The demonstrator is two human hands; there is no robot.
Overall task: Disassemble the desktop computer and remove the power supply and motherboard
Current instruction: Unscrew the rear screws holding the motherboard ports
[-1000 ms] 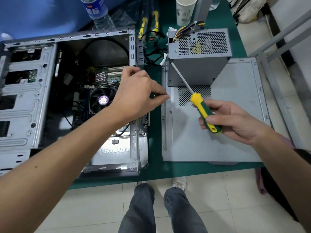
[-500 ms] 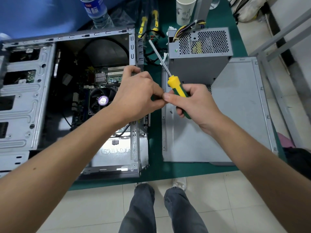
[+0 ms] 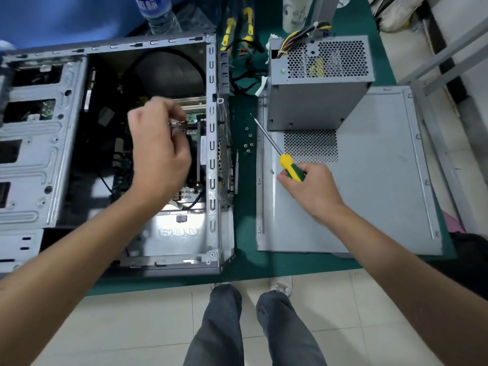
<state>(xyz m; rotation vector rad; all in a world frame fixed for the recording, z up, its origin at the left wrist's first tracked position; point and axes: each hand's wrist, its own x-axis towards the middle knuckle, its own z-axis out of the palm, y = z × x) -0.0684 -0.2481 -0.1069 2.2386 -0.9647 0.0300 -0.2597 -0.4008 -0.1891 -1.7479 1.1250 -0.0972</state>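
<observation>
The open grey computer case (image 3: 211, 75) lies on its side at the left. Inside it my left hand (image 3: 158, 154) hangs over the motherboard (image 3: 194, 117), fingers curled round the top edge of an upright expansion card (image 3: 190, 124); the hand is blurred. The removed power supply (image 3: 317, 101) stands on the detached side panel (image 3: 383, 180) at the right, its cable bundle sticking up. My right hand (image 3: 311, 191) grips a yellow-and-green screwdriver (image 3: 289, 167) above the panel, tip pointing up-left. A small screw (image 3: 272, 171) lies on the panel beside that hand.
Several loose screws (image 3: 248, 143) lie on the green mat (image 3: 245, 260) between case and panel. A water bottle (image 3: 158, 14), a paper cup (image 3: 294, 14) and yellow-handled tools (image 3: 229, 30) sit at the back. My legs stand at the table's front edge.
My left hand left the case's rear edge, met the right hand, then moved into the case. My right hand drew back over the side panel with the screwdriver.
</observation>
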